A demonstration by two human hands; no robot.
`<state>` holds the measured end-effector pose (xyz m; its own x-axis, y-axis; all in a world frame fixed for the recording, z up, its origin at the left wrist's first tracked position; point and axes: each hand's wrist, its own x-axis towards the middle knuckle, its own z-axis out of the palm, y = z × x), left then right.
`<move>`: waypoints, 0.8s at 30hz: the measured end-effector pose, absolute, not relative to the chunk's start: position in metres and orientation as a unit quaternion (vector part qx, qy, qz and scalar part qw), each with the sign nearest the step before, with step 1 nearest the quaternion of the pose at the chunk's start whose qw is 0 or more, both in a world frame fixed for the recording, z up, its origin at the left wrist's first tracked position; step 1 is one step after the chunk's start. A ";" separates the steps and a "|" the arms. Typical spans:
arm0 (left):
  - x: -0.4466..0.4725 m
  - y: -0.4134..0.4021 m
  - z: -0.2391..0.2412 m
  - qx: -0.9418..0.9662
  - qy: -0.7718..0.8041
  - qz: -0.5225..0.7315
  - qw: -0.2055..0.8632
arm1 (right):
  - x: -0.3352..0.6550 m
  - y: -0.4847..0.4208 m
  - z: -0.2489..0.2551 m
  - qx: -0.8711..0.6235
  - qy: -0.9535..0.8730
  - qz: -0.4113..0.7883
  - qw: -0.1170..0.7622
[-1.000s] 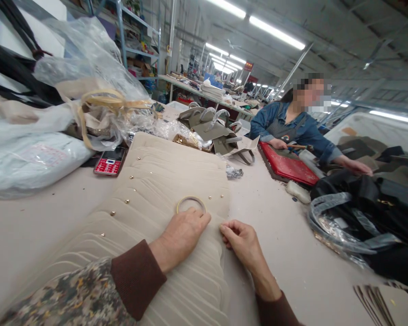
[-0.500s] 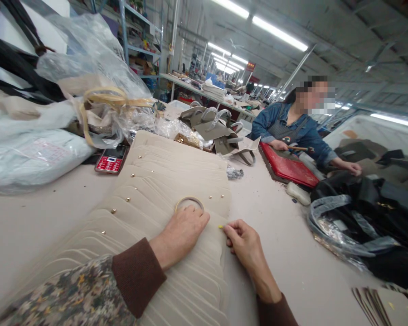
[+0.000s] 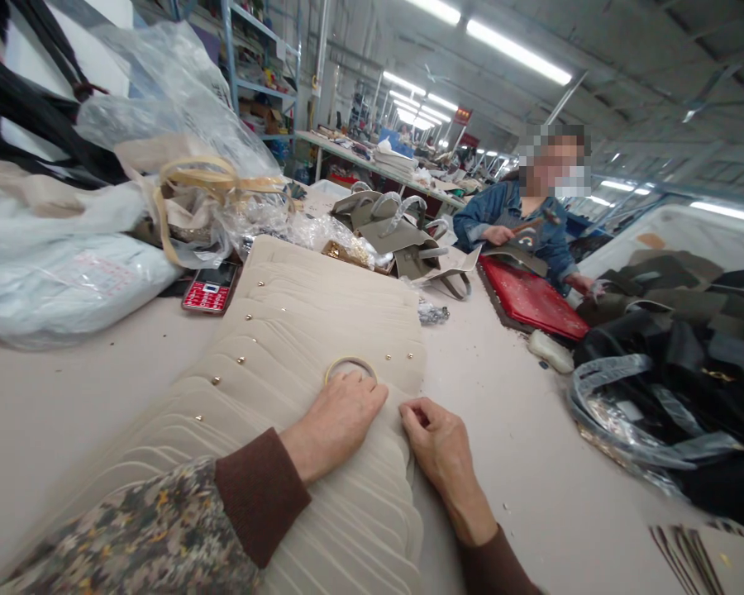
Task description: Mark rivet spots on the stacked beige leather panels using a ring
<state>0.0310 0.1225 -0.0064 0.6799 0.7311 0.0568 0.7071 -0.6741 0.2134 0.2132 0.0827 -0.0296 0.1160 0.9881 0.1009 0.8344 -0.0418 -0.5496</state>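
Pressing left hand (image 3: 341,417) flat against tape ring (image 3: 350,362) atop fanned leather panels (image 3: 322,306); pinching right hand (image 3: 437,442) shut at their edge; possibly risking slippage from uneven pressure.

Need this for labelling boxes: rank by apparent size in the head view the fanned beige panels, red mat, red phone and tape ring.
1. beige panels
2. red mat, though it lies farther off
3. red phone and tape ring look alike; the ring is nearer, so unranked
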 end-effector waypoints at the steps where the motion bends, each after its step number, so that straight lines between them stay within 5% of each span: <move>1: 0.031 0.122 -0.006 0.913 0.392 0.069 0.086 | 0.214 0.082 -0.028 -0.701 -0.653 0.169 0.232; 12: 0.028 0.132 -0.005 0.901 0.417 0.088 0.074 | 0.222 0.080 -0.019 -0.656 -0.676 0.282 0.181; 19: 0.027 0.130 -0.009 0.907 0.406 0.091 0.064 | 0.225 0.081 -0.029 -0.650 -0.649 0.265 0.294; 24: 0.024 0.128 -0.003 0.912 0.396 0.082 0.068 | 0.226 0.080 -0.034 -0.636 -0.660 0.273 0.293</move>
<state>0.0237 0.1282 -0.0033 0.6726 0.7339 0.0950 0.7116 -0.6767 0.1890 0.2258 0.0798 -0.0342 -0.0193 0.9990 0.0406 0.6789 0.0429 -0.7329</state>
